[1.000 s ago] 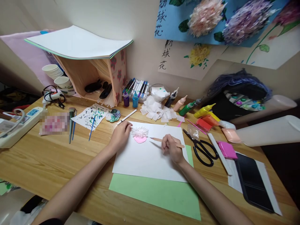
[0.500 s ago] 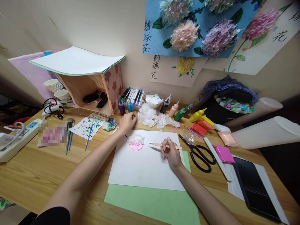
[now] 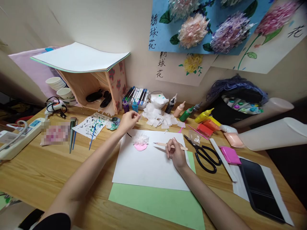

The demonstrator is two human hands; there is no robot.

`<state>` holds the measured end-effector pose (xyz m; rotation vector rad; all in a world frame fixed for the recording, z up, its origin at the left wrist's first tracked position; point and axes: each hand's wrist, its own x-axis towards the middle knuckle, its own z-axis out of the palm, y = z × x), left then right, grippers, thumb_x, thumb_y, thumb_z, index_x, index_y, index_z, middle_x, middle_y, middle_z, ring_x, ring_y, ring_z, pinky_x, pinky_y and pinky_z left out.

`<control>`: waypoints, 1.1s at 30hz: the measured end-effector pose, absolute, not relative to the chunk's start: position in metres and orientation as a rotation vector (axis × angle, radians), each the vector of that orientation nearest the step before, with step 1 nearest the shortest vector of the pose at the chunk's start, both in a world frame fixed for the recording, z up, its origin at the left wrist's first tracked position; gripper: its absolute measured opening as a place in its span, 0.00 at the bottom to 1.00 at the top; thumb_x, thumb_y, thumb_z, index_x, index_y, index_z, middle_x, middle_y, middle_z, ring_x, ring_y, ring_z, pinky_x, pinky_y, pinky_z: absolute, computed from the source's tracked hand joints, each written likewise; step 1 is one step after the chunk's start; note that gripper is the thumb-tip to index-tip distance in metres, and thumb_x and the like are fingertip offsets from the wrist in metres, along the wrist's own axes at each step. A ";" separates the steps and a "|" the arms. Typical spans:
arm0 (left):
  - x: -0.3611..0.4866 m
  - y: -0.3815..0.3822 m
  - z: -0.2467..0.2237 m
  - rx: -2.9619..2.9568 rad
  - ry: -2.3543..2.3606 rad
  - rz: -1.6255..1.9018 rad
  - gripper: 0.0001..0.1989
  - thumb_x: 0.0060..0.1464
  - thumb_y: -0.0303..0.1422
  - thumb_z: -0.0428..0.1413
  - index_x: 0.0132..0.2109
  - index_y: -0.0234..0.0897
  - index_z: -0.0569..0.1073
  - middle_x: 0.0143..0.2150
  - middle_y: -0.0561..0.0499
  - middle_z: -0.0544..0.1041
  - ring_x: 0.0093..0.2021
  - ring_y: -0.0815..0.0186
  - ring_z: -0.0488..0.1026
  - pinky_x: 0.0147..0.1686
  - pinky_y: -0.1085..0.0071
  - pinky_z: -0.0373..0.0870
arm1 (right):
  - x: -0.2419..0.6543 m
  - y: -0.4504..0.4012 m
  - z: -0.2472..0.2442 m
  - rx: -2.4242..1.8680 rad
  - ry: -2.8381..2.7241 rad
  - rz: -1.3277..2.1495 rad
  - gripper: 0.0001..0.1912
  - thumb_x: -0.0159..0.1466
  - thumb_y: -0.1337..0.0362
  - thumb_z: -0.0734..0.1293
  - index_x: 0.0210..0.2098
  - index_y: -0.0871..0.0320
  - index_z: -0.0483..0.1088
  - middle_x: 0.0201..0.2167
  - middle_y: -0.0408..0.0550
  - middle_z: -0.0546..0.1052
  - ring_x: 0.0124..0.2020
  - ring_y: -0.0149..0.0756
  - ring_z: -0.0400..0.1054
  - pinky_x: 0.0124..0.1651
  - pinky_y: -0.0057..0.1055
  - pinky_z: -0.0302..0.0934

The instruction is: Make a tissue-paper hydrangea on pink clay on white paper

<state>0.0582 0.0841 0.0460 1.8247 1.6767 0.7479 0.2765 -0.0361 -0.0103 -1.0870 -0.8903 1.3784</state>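
Note:
My left hand [image 3: 130, 121] is closed, thumb and fingers pinched together just left of a pile of small white tissue paper squares [image 3: 161, 115]. Whatever the pinch holds is too small to make out. In my right hand [image 3: 177, 154] is a light wooden pencil [image 3: 170, 146], its dark tip pointing left above a white sheet of paper [image 3: 151, 166]. A pink clay disc [image 3: 140, 147] lies on that sheet, with a fluffy cluster of white paper petals [image 3: 141, 139] covering its upper part. Under the white sheet is a green sheet [image 3: 153, 199].
Black-handled scissors [image 3: 206, 156] lie right of the sheet, near a phone [image 3: 261, 188] and a pink clay packet [image 3: 230, 155]. Several paint bottles [image 3: 186, 114] stand behind. A paintbrush [image 3: 93, 134] rests on paint-marked paper at left, below a box shelter [image 3: 115, 86].
The view has shifted slightly, so the table appears a little higher and further right. My left hand has drawn slightly left from the tissue squares. My right hand keeps its hold on the pencil.

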 end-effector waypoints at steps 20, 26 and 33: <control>0.036 -0.015 0.024 1.973 1.441 0.449 0.08 0.54 0.35 0.51 0.33 0.39 0.73 0.28 0.54 0.73 0.28 0.69 0.67 0.27 0.73 0.56 | 0.250 -0.051 0.004 -0.761 -2.113 0.709 0.22 0.69 0.61 0.50 0.20 0.54 0.61 0.16 0.44 0.65 0.20 0.33 0.57 0.26 0.32 0.51; 0.036 -0.016 0.024 1.999 1.472 0.452 0.06 0.53 0.34 0.52 0.33 0.39 0.72 0.28 0.55 0.74 0.28 0.69 0.68 0.27 0.73 0.56 | 0.241 -0.041 -0.003 -0.780 -2.202 0.520 0.20 0.68 0.65 0.52 0.20 0.54 0.58 0.15 0.43 0.63 0.20 0.32 0.53 0.26 0.31 0.47; 0.035 -0.016 0.022 2.027 1.492 0.482 0.07 0.55 0.36 0.51 0.32 0.39 0.70 0.27 0.54 0.73 0.28 0.68 0.68 0.27 0.72 0.56 | 0.234 -0.034 0.001 -0.840 -2.290 0.452 0.21 0.69 0.64 0.50 0.21 0.54 0.60 0.17 0.45 0.66 0.21 0.33 0.55 0.27 0.32 0.49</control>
